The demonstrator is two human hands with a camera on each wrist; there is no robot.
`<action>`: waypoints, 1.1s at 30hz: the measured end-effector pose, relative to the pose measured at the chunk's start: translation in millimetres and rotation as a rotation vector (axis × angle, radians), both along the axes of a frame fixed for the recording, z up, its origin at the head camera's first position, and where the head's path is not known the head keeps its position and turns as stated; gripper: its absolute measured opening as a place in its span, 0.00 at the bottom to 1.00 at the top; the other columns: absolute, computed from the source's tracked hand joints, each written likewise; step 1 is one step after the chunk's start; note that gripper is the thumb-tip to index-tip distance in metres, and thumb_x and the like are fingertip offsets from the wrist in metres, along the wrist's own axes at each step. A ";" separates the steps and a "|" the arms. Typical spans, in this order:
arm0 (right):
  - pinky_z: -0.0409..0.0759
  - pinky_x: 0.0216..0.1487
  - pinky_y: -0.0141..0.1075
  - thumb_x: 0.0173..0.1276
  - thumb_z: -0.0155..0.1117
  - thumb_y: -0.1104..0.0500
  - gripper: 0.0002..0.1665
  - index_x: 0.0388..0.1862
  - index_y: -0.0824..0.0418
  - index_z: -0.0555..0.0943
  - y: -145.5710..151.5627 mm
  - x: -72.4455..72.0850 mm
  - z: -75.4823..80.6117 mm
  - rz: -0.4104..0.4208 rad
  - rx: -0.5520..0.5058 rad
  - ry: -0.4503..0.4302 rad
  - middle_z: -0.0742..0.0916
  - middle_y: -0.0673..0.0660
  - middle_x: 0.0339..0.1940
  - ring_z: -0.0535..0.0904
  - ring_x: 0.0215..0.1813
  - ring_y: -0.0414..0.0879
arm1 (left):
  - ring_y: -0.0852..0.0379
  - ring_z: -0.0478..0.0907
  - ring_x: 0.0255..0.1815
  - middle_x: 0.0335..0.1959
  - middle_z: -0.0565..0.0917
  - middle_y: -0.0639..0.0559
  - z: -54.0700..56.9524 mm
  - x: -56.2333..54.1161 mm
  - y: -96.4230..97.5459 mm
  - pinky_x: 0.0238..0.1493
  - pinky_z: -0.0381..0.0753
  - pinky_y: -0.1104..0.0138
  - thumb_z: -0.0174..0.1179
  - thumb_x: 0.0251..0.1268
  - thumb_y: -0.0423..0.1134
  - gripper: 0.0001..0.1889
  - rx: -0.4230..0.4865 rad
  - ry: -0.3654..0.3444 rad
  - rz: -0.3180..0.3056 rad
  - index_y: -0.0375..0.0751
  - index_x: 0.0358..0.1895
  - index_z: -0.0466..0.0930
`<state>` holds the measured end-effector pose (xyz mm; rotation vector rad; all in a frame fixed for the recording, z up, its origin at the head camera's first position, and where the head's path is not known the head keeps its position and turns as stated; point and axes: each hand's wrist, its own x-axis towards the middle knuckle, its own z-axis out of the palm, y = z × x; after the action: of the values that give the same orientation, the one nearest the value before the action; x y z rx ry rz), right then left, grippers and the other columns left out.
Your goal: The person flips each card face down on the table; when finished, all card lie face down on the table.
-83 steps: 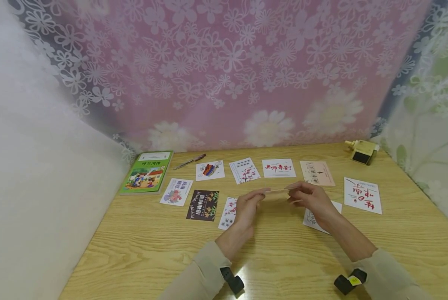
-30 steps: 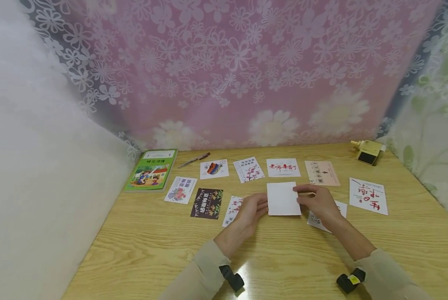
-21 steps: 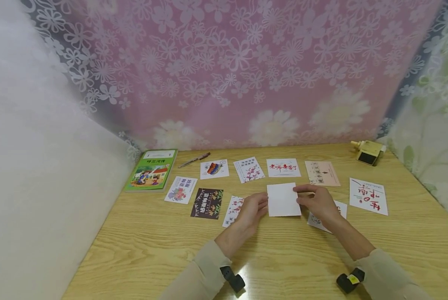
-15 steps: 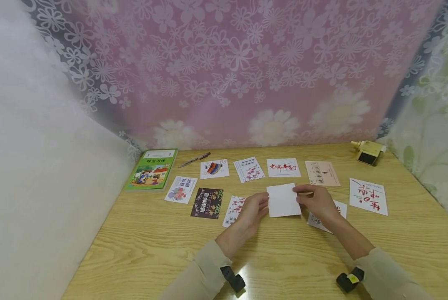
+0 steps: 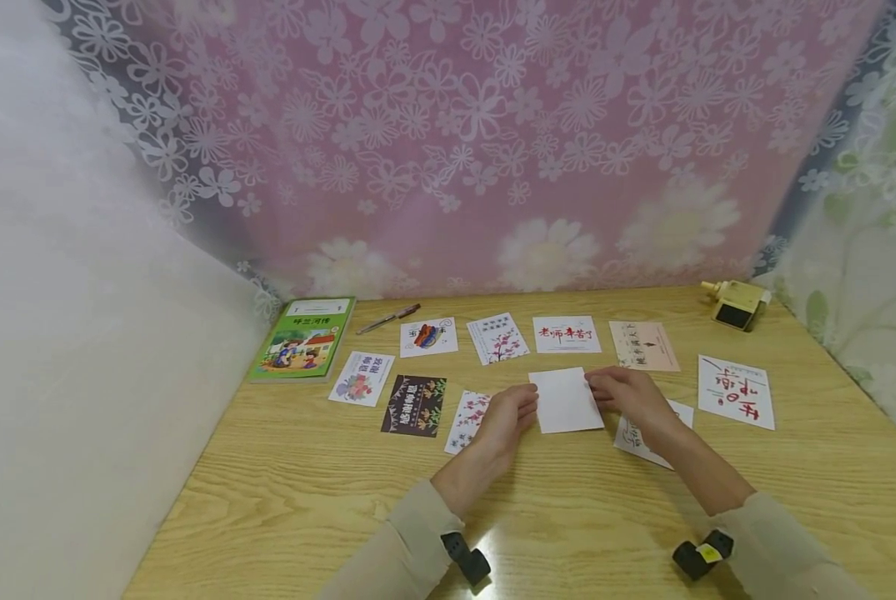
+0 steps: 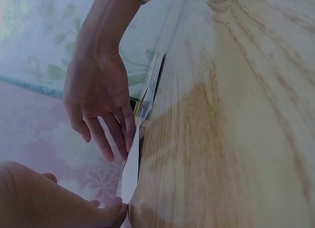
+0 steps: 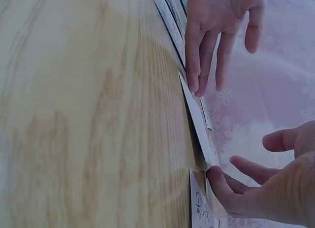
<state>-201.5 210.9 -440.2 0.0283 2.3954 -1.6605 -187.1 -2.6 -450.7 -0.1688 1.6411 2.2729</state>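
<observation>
White card, blank face up, between the two hands on the table; a dark shadow runs along its near edge in the right wrist view.

Left hand: fingers loosely extended, clasping nothing, tips at the card's left edge. Right hand: fingers relaxed and not curled round anything, tips at the card's right edge, thumb standing apart in the right wrist view.

Left of the left fingers: blossom card, partly hidden by that hand; then dark card and bouquet card. Farther left and beyond: green book.

Beyond the fingers, left to right: pen, card with a red-and-blue drawing, second blossom card, red-lettered card straight past the white one, and pink card just past the right fingers.

Right side: grey-lettered card lies nearer the body than the right fingers, partly covered by the hand. Large-lettered card, red print, well to their right. Pale yellow object with a dark panel, far beyond and right.
</observation>
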 end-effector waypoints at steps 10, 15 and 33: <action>0.73 0.73 0.54 0.87 0.44 0.48 0.35 0.79 0.72 0.62 -0.3 4.1 6.4 0.017 -0.079 0.026 0.71 0.73 0.75 0.71 0.72 0.66 | 0.39 0.70 0.70 0.68 0.73 0.32 3.5 0.9 -5.7 0.76 0.69 0.53 0.51 0.75 0.35 0.26 -0.013 0.015 0.000 0.24 0.71 0.70; 0.80 0.66 0.39 0.86 0.47 0.49 0.33 0.77 0.72 0.63 -8.7 7.7 7.5 0.058 -0.199 0.057 0.74 0.73 0.74 0.78 0.68 0.57 | 0.37 0.70 0.71 0.69 0.73 0.32 8.0 2.4 -22.5 0.75 0.70 0.53 0.50 0.77 0.37 0.27 -0.061 0.062 -0.013 0.25 0.73 0.68; 0.77 0.71 0.42 0.85 0.47 0.58 0.36 0.78 0.81 0.53 -51.6 27.9 -2.9 0.263 -0.526 -0.156 0.71 0.78 0.74 0.77 0.70 0.61 | 0.35 0.59 0.80 0.79 0.62 0.35 17.9 11.3 -115.3 0.82 0.48 0.40 0.47 0.81 0.44 0.31 -0.314 0.110 -0.091 0.34 0.80 0.60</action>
<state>-173.6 159.3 -443.2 -0.2250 1.7048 -2.0083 -175.8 -117.9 -432.8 -0.0416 2.0132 1.9781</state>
